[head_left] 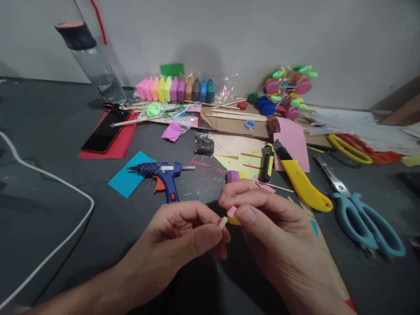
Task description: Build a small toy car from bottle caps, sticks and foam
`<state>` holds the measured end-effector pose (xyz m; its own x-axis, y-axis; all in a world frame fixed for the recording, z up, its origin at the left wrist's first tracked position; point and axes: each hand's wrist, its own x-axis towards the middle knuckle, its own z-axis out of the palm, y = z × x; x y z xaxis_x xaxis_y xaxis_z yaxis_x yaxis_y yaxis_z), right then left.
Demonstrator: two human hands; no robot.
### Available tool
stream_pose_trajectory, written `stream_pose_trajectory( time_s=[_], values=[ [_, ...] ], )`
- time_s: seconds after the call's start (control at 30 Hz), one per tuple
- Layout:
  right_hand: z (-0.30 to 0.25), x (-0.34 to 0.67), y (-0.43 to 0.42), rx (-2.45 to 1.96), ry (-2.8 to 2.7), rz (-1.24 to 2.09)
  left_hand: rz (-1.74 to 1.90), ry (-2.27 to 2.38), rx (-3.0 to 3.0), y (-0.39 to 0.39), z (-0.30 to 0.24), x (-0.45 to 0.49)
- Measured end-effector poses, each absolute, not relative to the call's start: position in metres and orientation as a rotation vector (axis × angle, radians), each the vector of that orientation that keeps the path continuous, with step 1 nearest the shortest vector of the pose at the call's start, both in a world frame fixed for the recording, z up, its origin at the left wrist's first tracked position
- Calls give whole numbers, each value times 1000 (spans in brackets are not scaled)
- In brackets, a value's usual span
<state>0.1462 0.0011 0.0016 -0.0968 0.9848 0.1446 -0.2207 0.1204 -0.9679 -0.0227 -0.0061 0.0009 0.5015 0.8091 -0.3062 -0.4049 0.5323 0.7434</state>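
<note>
Pinched between the left hand's [183,238] thumb and fingers is a short, pale stick [222,223] with a rough end; the right hand [275,232] grips a small pink-and-yellow piece [234,219] just beside it. Both are held above the worktop [65,188], toward its near edge. Along the back edge, a transparent bottle [101,72] with a dark lid holds clear liquid, and clear packaging wraps a row of coloured blocks [175,89]. The worktop is dark and littered with scraps; a plain grey wall [210,35] rises behind.
</note>
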Motion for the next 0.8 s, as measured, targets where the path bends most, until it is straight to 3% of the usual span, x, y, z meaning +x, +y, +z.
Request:
stream_pose_trajectory(
  time_s=[0.8],
  values=[
    [-1,147,0,-986,-1160,1252,727,506,411,1,-7,-23]
  ],
)
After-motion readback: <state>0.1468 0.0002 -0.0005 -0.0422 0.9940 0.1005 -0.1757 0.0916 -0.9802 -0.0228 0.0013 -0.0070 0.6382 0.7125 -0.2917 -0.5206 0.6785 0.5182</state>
